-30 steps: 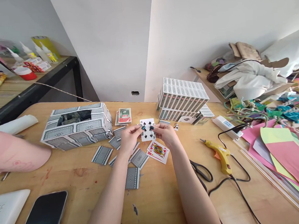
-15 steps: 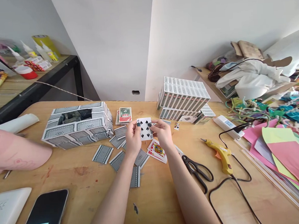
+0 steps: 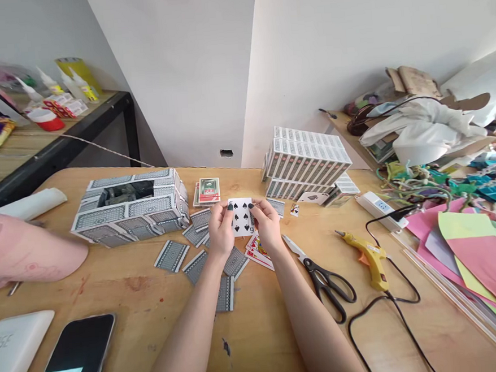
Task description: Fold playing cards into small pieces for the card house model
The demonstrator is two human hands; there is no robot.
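I hold a spade playing card [image 3: 241, 216] face up above the wooden table, pinched at its two sides. My left hand [image 3: 220, 233] grips its left edge and my right hand [image 3: 268, 225] grips its right edge. Under my right hand a face card [image 3: 255, 249] lies face up. Several cards [image 3: 171, 255] lie face down around my left wrist. A box covered in card backs [image 3: 128, 208] stands to the left, with a dark opening on top. A small deck [image 3: 208, 190] lies behind the held card.
Stacked card packs [image 3: 308, 162] stand at the back right. Scissors [image 3: 322, 280], a yellow glue gun [image 3: 369, 257] with black cord and a power strip [image 3: 376, 204] lie to the right, beside coloured paper [image 3: 477, 249]. A phone [image 3: 75, 357] and a pink object [image 3: 27, 252] sit at left.
Both hands and the card have shifted slightly left and closer together. The scissors, earlier partly hidden by my right forearm, now show fully.
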